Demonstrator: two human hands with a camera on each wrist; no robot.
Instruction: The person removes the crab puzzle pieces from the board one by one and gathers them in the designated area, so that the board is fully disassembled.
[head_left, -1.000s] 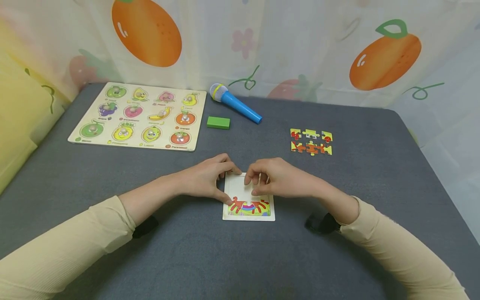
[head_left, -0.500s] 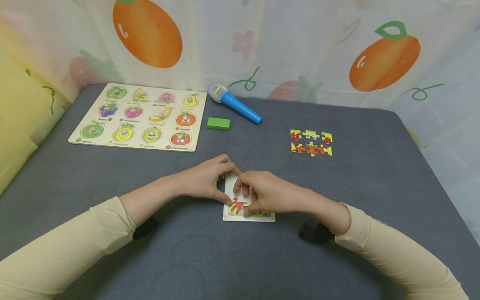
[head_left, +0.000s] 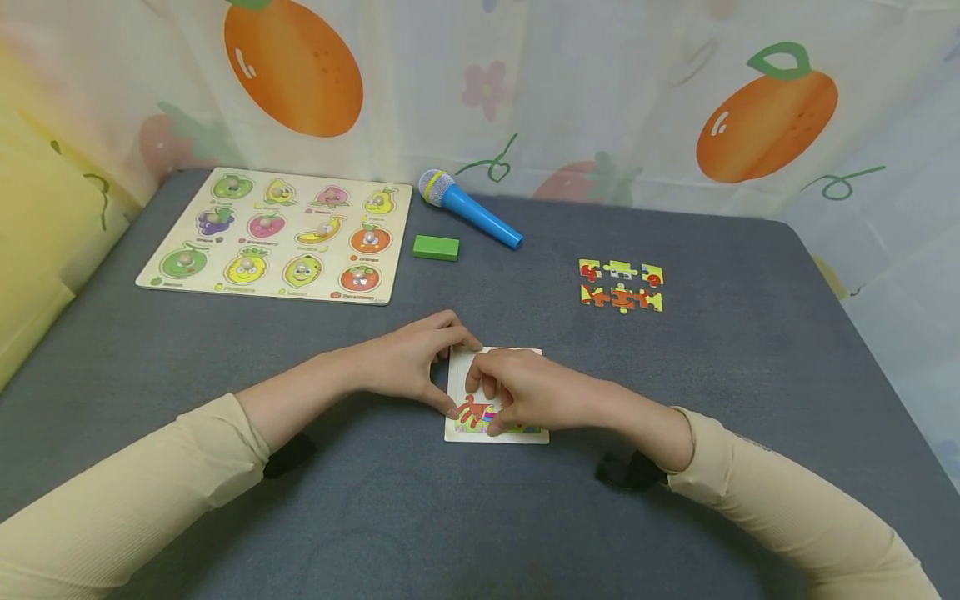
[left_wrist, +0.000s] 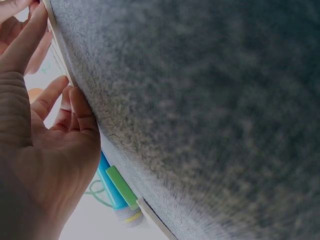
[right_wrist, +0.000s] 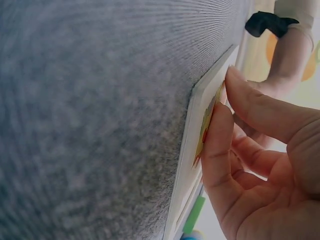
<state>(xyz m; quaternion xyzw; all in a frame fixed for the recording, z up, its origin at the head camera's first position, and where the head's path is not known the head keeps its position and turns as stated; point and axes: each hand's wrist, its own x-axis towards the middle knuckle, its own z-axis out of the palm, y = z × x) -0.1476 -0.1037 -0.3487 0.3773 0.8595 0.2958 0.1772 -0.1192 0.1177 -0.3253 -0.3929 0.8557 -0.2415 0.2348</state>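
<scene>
In the head view, a small white puzzle tray (head_left: 453,433) lies flat near the table's middle, its lower strip filled with jigsaw pieces (head_left: 474,413) in red, yellow and rainbow colours. Along its left side my left hand (head_left: 405,362) steadies it, thumb at the lower left edge and fingertips at the upper left corner. My right hand (head_left: 540,387) lies over the right part of the tray, hiding some of the pieces. Its thumb and index finger touch the picture, with no loose piece showing between them in the right wrist view.
Several loose jigsaw pieces (head_left: 621,297) lie in two rows at the right. Toward the back are a fruit knob puzzle board (head_left: 292,242), a green block (head_left: 436,247) and a blue toy microphone (head_left: 480,215). A patterned curtain (head_left: 600,108) hangs behind the table.
My right hand has moved toward me and slightly left, from above the blank part of the tray down onto the pieces. My left hand stays nearly still at the tray's edge.
</scene>
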